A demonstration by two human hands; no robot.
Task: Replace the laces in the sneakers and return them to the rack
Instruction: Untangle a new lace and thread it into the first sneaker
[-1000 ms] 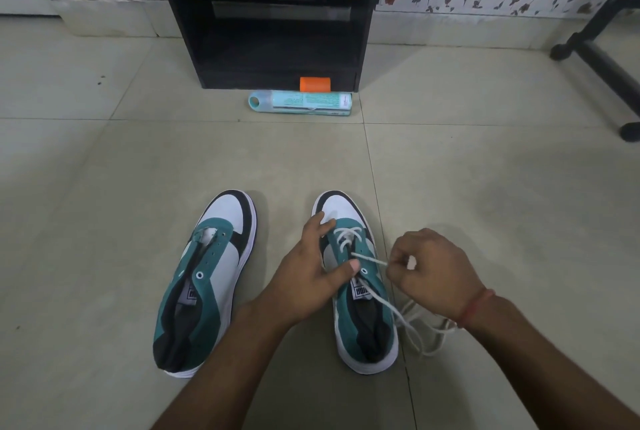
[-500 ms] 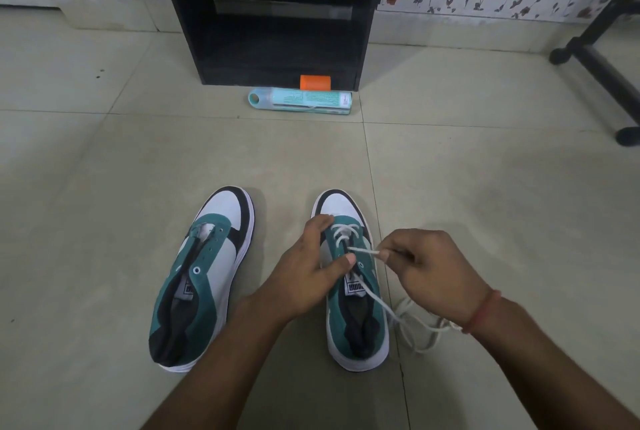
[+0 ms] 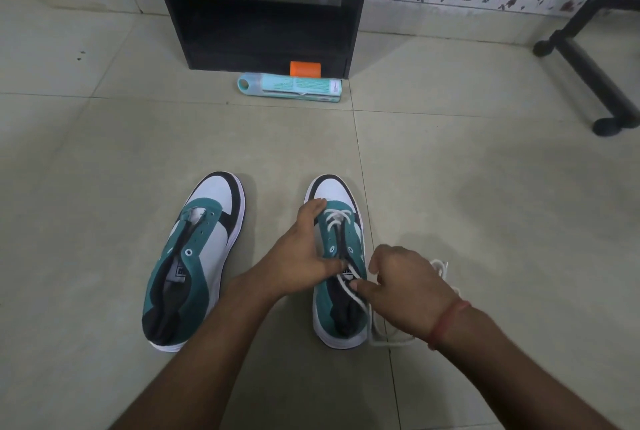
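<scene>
I have the right sneaker (image 3: 341, 274) on the tile floor (image 3: 485, 204) at about five o'clock from frame centre, toe pointing to twelve, with the unlaced left sneaker (image 3: 194, 263) well apart from it at seven o'clock. My left hand (image 3: 304, 256) wraps the inner side of the right sneaker, fingers curled over the forefoot and thumb pressed near the tongue, steadying it. My right hand (image 3: 405, 291) sits at the shoe's three o'clock side, fingers curled and pinching the white lace (image 3: 349, 286), which crosses only the front eyelets; the loose remainder lies in a heap on the floor just beside the heel. I judge the lace soft, light and limp, so it will flop unless taken close to its stiff tip for threading. The sneaker looks light with a pliable upper; holding it at the eyelet flaps should keep the holes open. The black rack (image 3: 263, 7) stands at twelve o'clock, well apart.
</scene>
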